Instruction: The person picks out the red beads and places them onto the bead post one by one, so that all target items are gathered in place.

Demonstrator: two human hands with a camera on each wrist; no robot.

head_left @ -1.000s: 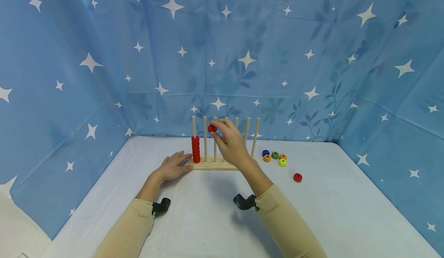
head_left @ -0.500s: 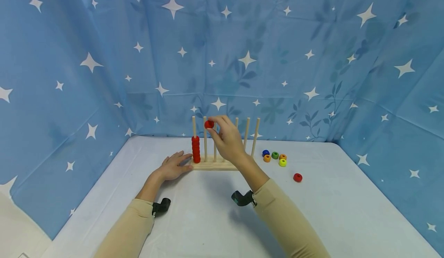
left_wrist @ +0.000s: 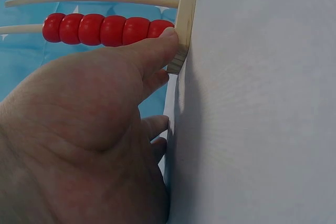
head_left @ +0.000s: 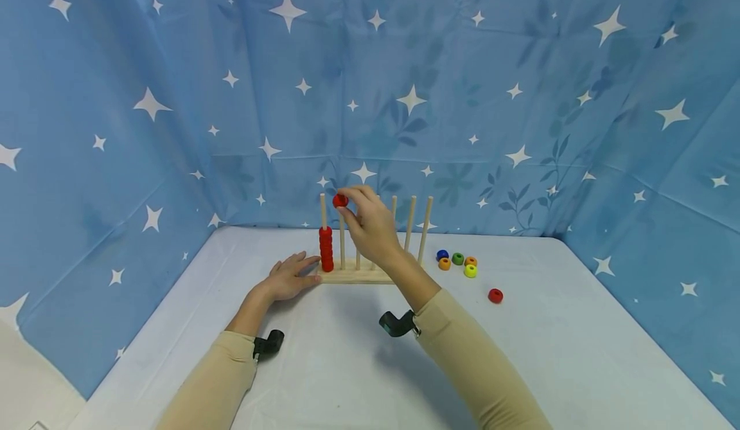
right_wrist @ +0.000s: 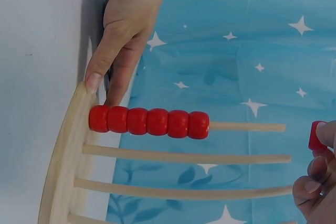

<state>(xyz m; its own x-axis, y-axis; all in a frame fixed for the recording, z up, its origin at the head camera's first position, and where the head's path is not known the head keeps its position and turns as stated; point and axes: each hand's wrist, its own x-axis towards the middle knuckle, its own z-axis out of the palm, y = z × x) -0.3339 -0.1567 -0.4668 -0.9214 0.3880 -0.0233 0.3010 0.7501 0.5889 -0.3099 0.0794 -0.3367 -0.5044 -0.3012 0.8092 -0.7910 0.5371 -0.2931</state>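
My right hand (head_left: 376, 224) pinches a red bead (head_left: 340, 201) between thumb and fingertips, above the wooden bead rack and near the top of its second peg. In the right wrist view the bead (right_wrist: 316, 136) stands apart from the end of the first peg (right_wrist: 252, 126). Several red beads (head_left: 326, 249) are stacked on that leftmost peg. My left hand (head_left: 289, 277) lies at the left end of the rack's base (head_left: 358, 276), its fingers extended. Its thumb touches the base (left_wrist: 186, 24) beside the lowest bead. The right hand hides parts of the middle pegs.
Right of the rack lie loose beads: blue (head_left: 442, 254), green (head_left: 458, 259), yellow (head_left: 471, 271) and two orange (head_left: 444, 264). A red bead (head_left: 495, 295) lies nearer on the white tabletop (head_left: 555, 353). Behind hangs a blue star-patterned curtain (head_left: 370, 96).
My right hand has moved left and slightly up with the red bead, from near the third peg to near the top of the second. The left hand has stayed still.
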